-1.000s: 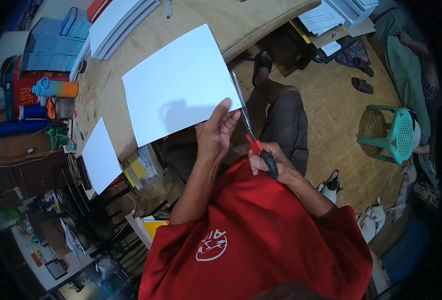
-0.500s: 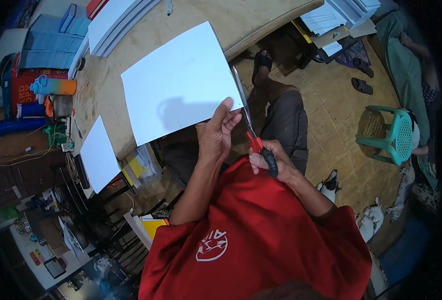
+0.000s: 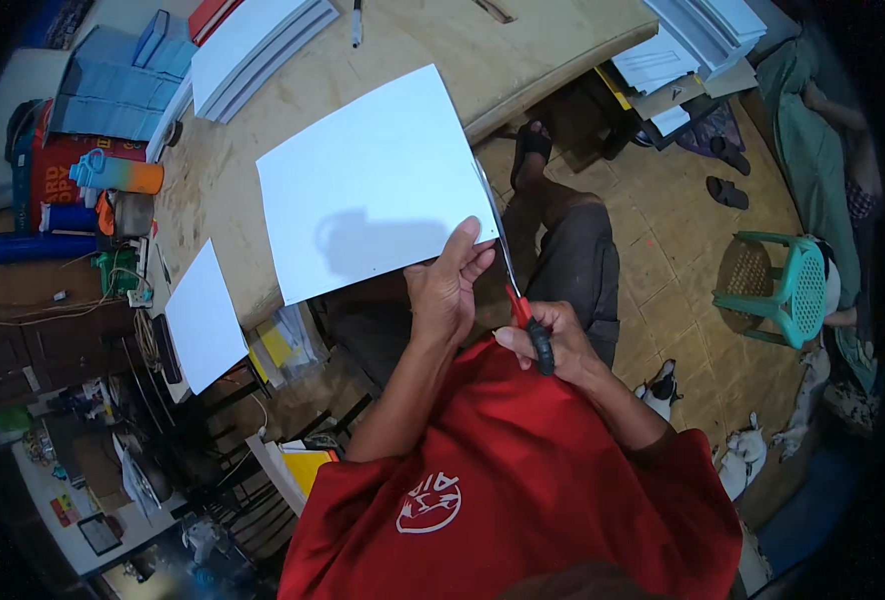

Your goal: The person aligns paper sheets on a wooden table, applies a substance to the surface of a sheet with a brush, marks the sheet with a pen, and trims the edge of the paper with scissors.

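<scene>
My left hand (image 3: 443,290) pinches a large white sheet of paper (image 3: 363,170) by its near right corner, thumb on top and fingers curled beneath. The sheet lies partly over the table, its near edge sticking out past the tabletop. My right hand (image 3: 558,340) is closed around the scissors (image 3: 520,306), which have red and black handles. Their long metal blades point away from me along the sheet's right edge, touching or very close to it. Part of the blades is hidden at the paper, so I cannot tell how far apart they are.
On the wooden table (image 3: 553,60) are a thick stack of paper (image 3: 253,60) and a pen (image 3: 357,25). Another white sheet (image 3: 206,320) lies left. A blue-orange bottle (image 3: 118,173) stands beyond it. Right are a green plastic stool (image 3: 788,290) and dogs (image 3: 743,455) on the tiled floor.
The view has shifted, so most things sit slightly lower in the picture. The scissors' blades look narrower and lie closer along the sheet's right edge. Both hands keep their holds.
</scene>
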Action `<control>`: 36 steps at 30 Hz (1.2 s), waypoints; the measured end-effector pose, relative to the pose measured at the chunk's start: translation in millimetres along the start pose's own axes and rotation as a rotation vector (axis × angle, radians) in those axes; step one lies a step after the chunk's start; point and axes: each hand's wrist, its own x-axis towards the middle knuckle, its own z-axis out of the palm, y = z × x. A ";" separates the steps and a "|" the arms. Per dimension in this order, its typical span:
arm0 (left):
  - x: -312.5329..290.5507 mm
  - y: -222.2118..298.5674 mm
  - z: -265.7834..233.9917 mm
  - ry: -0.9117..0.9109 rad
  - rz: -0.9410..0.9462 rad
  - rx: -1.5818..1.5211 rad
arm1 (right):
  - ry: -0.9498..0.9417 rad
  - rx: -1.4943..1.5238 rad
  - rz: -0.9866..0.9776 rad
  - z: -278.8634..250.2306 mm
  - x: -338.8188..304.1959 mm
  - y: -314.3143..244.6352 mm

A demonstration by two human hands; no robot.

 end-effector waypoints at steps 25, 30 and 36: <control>7.7 23.4 -40.1 0.033 0.113 0.119 | -0.070 0.002 -0.003 -6.4 2.2 -2.2; -28.1 23.0 -34.0 0.066 0.099 0.147 | -0.048 0.072 -0.015 2.5 6.2 -15.3; -32.4 19.3 -34.7 0.072 0.090 0.091 | -0.012 0.025 0.047 1.8 1.3 -11.4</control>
